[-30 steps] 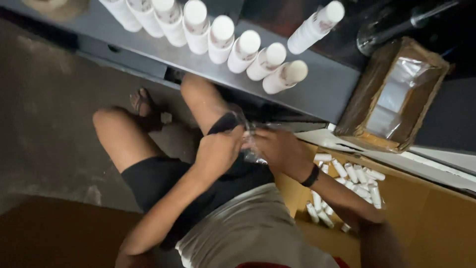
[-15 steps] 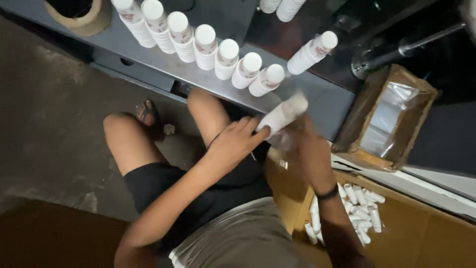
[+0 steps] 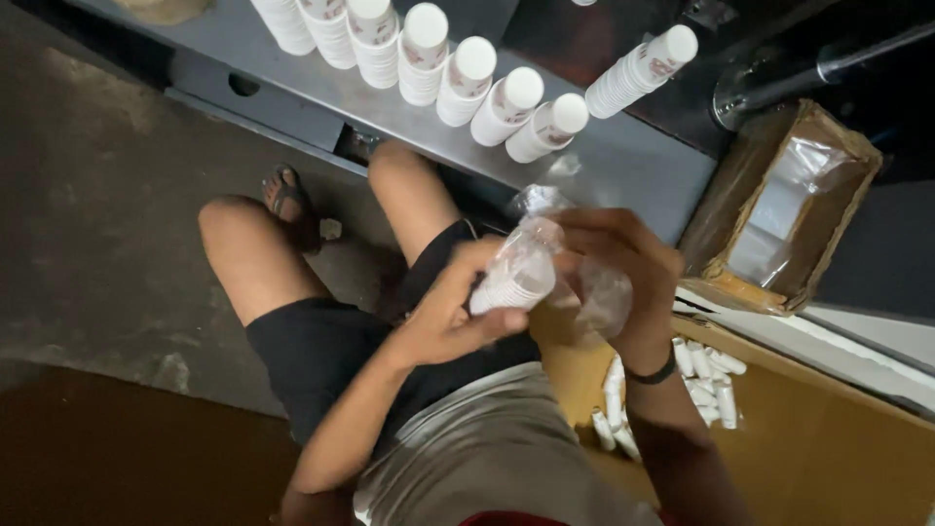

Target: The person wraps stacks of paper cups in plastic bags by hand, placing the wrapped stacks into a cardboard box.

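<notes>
Lowered since half a second ago, the white stack of nested paper cups in a clear plastic sleeve (image 3: 514, 278) now sits at chest height between both hands, above the lap, its long axis slanting from lower left up to the right. Left hand (image 3: 450, 317) wraps its lower end; right hand (image 3: 616, 261) pinches the sleeve's loose top. Similar white cup stacks (image 3: 458, 63) stand in a row on the grey metal table (image 3: 623, 161) beyond.
</notes>
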